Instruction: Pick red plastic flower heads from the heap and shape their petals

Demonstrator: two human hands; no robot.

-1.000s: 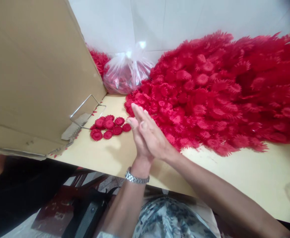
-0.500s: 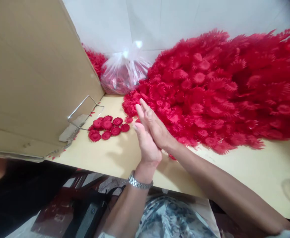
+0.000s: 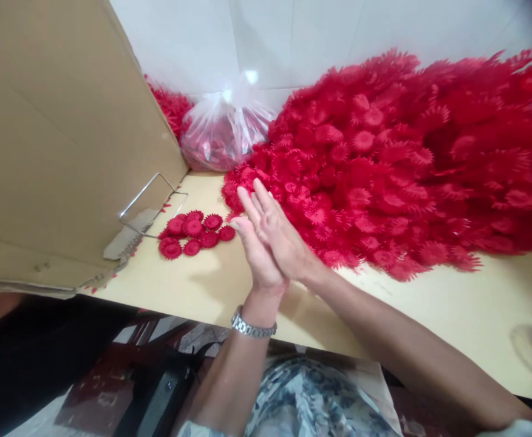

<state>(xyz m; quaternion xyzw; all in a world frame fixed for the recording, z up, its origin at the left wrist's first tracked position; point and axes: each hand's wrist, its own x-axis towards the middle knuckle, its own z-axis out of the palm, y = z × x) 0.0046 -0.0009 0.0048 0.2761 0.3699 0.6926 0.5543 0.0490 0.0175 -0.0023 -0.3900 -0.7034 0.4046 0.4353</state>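
My left hand point(image 3: 260, 258), with a metal watch point(image 3: 253, 323) on its wrist, and my right hand point(image 3: 286, 240) are pressed palm to palm above the table. The fingers of both are stretched out, pointing up and to the left. Whatever lies between the palms, if anything, is hidden. Just left of my hands, a small group of red fringed paper flowers point(image 3: 194, 227) lies on the table. Behind and to the right rises a big heap of similar red fringed flowers point(image 3: 361, 164).
A large cardboard sheet point(image 3: 65, 121) stands along the left, with a bent wire frame point(image 3: 145, 203) at its lower edge. A clear plastic bag point(image 3: 220, 136) of red pieces leans near the white wall point(image 3: 266, 36). Another person's dark clothing point(image 3: 65, 340) shows at lower left.
My hands, still pressed together, have shifted slightly left, and the left fingers have slid against the right palm. The whole view has moved a little; the flowers look unchanged.
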